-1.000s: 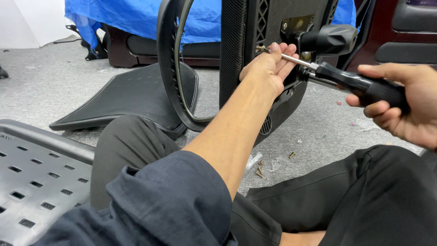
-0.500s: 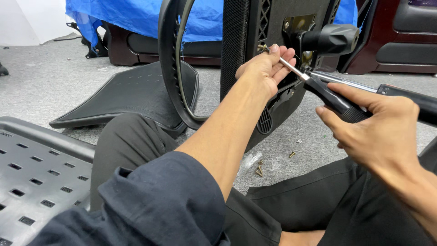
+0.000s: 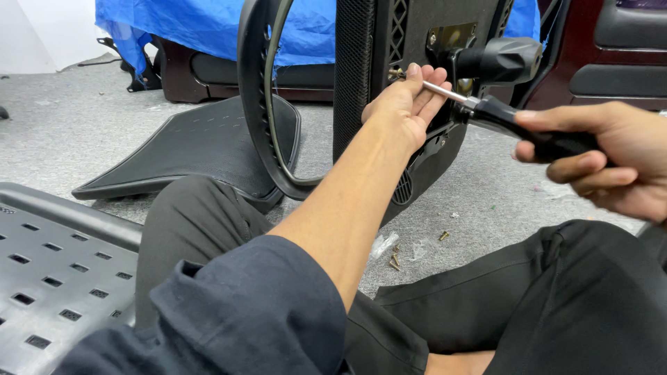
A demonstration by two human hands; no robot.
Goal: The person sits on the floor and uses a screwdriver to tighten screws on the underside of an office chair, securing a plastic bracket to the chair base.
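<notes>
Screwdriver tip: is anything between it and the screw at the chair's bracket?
The left hand is cupped around the shaft's far end, fingers over the screw spot, so the tip itself is hidden. The right hand holds the screwdriver handle. Nothing else visibly blocks the bracket.

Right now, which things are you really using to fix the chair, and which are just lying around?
In use:
left hand
right hand
screwdriver
chair back
brass screw

Lying about:
loose screws on the carpet
flat black panel
grey perforated panel
blue tarp
</notes>
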